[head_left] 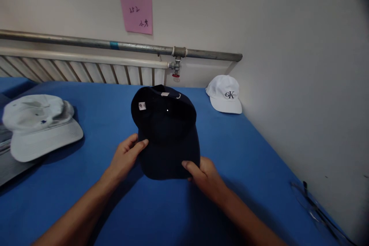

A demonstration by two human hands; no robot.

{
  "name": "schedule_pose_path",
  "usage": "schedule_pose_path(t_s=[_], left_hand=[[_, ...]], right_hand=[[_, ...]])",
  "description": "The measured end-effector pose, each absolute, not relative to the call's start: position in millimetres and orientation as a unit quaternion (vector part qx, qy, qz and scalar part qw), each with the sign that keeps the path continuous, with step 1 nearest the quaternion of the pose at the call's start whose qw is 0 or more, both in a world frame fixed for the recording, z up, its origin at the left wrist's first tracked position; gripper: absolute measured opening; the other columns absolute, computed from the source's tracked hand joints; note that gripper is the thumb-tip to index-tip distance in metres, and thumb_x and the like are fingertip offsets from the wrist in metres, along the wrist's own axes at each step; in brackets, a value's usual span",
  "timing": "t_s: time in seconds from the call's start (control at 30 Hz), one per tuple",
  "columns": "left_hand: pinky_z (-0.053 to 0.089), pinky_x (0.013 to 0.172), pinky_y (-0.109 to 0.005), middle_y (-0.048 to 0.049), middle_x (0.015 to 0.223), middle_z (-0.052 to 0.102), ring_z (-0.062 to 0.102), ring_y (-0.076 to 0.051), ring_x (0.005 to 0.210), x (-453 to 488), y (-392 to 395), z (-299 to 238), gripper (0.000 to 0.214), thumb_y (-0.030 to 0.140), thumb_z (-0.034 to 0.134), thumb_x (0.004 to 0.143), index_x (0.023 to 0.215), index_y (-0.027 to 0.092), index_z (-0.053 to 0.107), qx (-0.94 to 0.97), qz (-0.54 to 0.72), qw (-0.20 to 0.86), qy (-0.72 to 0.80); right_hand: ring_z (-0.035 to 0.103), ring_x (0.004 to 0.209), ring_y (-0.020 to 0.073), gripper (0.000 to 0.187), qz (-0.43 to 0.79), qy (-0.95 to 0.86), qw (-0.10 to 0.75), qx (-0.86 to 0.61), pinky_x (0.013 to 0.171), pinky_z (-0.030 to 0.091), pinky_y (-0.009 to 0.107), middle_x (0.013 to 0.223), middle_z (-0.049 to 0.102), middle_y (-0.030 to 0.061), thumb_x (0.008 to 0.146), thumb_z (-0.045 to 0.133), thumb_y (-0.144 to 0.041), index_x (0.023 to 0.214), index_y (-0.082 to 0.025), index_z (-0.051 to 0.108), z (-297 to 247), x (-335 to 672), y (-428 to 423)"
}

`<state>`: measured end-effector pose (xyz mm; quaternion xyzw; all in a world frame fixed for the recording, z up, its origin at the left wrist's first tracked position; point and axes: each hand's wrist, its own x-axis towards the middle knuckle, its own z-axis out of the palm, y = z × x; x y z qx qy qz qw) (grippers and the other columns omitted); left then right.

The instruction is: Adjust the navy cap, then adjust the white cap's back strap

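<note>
A dark navy cap (167, 132) is held up over the blue table (245, 153), its brim toward me and its back strap at the top. My left hand (127, 155) grips the brim's left edge, thumb on top. My right hand (201, 175) pinches the brim's lower right corner, thumb pressed on the fabric. A small white label shows on the cap's upper left.
A pale grey cap (40, 125) lies at the left on the table. A white cap (226, 94) with dark letters sits at the far right corner by the wall. A radiator (86, 71), a metal pipe and a pink note are behind. Glasses (314, 207) lie at the right edge.
</note>
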<state>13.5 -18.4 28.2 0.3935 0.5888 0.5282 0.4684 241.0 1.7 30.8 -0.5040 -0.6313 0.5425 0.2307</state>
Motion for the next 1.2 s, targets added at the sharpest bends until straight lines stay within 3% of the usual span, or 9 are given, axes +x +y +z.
schedule_pose_path(t_s=[0.17,0.37,0.5,0.6,0.73,0.9,1.07,1.2], left_hand=[[0.038,0.057,-0.024,0.0026,0.062,0.056,0.052,-0.012,0.06,9.5,-16.6,25.9,0.023,0.036,0.064,0.078,0.068,0.019,0.053,0.394,0.521,0.448,0.61],[0.035,0.057,-0.023,0.0045,0.063,0.054,0.047,-0.01,0.057,7.9,-14.9,21.2,0.024,0.035,0.066,0.077,0.068,0.018,0.052,0.372,0.534,0.481,0.588],[0.033,0.054,-0.022,0.0058,0.059,0.051,0.043,-0.008,0.054,5.0,-12.9,13.5,0.029,0.037,0.071,0.073,0.066,0.018,0.051,0.344,0.557,0.491,0.575],[0.033,0.053,-0.021,0.0058,0.059,0.052,0.043,-0.008,0.053,3.7,-11.9,11.3,0.029,0.037,0.073,0.07,0.066,0.017,0.052,0.322,0.566,0.502,0.569],[0.033,0.052,-0.019,0.0062,0.057,0.051,0.043,-0.006,0.052,4.8,-10.8,13.5,0.032,0.036,0.078,0.065,0.065,0.017,0.053,0.288,0.579,0.519,0.559],[0.036,0.05,-0.019,0.0061,0.056,0.054,0.046,-0.006,0.05,10.0,-10.6,13.5,0.035,0.037,0.082,0.061,0.065,0.017,0.053,0.258,0.575,0.559,0.538],[0.041,0.052,-0.018,0.0051,0.06,0.059,0.052,-0.007,0.052,15.2,-13.8,10.3,0.033,0.037,0.082,0.063,0.068,0.017,0.057,0.257,0.557,0.594,0.52],[0.047,0.055,-0.02,0.0032,0.063,0.062,0.058,-0.008,0.055,15.4,-13.2,7.4,0.03,0.037,0.082,0.065,0.071,0.016,0.061,0.28,0.547,0.605,0.507]], right_hand=[[0.05,0.054,0.0128,0.025,0.534,-0.639,0.234,-0.502,0.054,0.043,0.026,0.058,0.046,-0.0027,0.086,0.048,-0.034,0.065,-0.021,0.043,28.1,242.0,2.8],[0.052,0.058,0.0132,0.022,0.528,-0.659,0.233,-0.482,0.057,0.043,0.026,0.061,0.051,-0.0015,0.084,0.052,-0.033,0.068,-0.02,0.049,30.1,244.0,4.7],[0.059,0.073,0.0171,0.024,0.579,-0.671,0.228,-0.404,0.068,0.048,0.03,0.079,0.062,0.0024,0.083,0.058,-0.04,0.091,-0.017,0.061,34.8,245.6,4.0],[0.062,0.09,0.0214,0.035,0.607,-0.671,0.227,-0.36,0.079,0.05,0.034,0.099,0.067,0.0058,0.084,0.06,-0.041,0.11,-0.018,0.061,37.3,246.0,2.6],[0.061,0.101,0.0244,0.043,0.632,-0.663,0.229,-0.329,0.085,0.051,0.037,0.107,0.067,0.0059,0.082,0.064,-0.04,0.119,-0.02,0.06,37.4,246.2,1.7],[0.061,0.084,0.0204,0.035,0.636,-0.67,0.191,-0.333,0.073,0.051,0.033,0.095,0.068,0.0042,0.078,0.068,-0.035,0.109,-0.02,0.065,31.2,244.7,-1.8],[0.056,0.064,0.0164,0.018,0.582,-0.68,0.226,-0.385,0.061,0.047,0.03,0.07,0.061,0.0017,0.08,0.064,-0.037,0.083,-0.02,0.064,22.5,240.4,-6.7],[0.055,0.059,0.016,0.025,0.554,-0.655,0.205,-0.471,0.059,0.046,0.03,0.062,0.058,0.0031,0.084,0.056,-0.035,0.066,-0.018,0.059,17.9,238.9,-5.1]])
